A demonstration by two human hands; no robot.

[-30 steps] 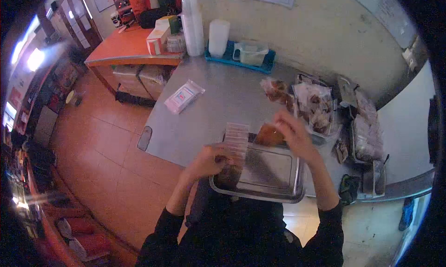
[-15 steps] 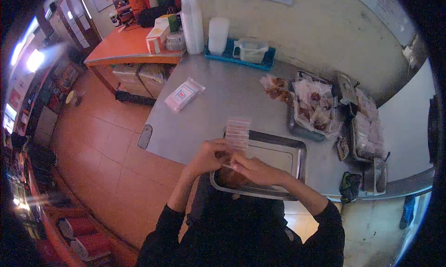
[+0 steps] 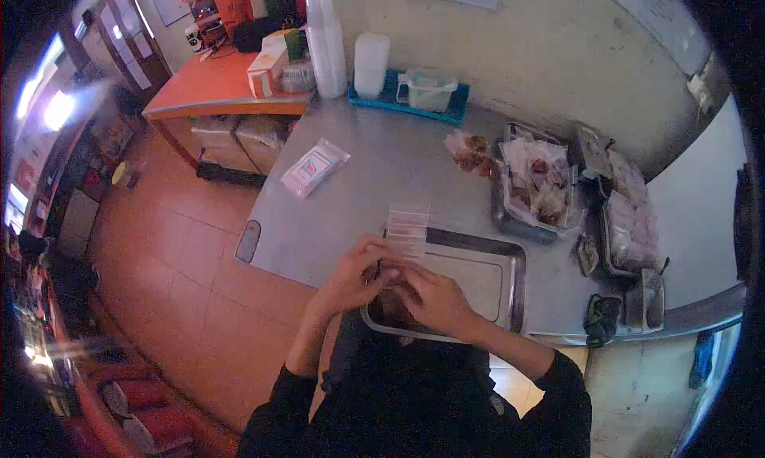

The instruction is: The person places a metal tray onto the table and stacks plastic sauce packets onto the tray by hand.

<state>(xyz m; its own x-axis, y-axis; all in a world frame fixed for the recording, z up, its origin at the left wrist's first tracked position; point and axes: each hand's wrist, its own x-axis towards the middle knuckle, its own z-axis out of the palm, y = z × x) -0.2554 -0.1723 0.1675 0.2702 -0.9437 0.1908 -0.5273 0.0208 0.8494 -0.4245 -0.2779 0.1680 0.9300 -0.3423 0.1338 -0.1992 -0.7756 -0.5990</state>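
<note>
Left hand [image 3: 355,279] and right hand [image 3: 437,299]: fingers bent in, tips together, narrow. Can't tell what's pinched; the fingers hide it. Stack of clear bags [image 3: 409,229] just beyond my fingertips, over the left end of the metal tray [image 3: 514,287]. Long axis runs away from me, far end pointing at the table's far edge, past the tray's far rim. Something brown [image 3: 392,308] under my hands in the tray, mostly hidden. Tray sits at the near edge of the table [image 3: 374,163]. White packet [image 3: 313,170] near the left edge, lying diagonally. Bin of filled bags [image 3: 535,179] toward the right edge.
</note>
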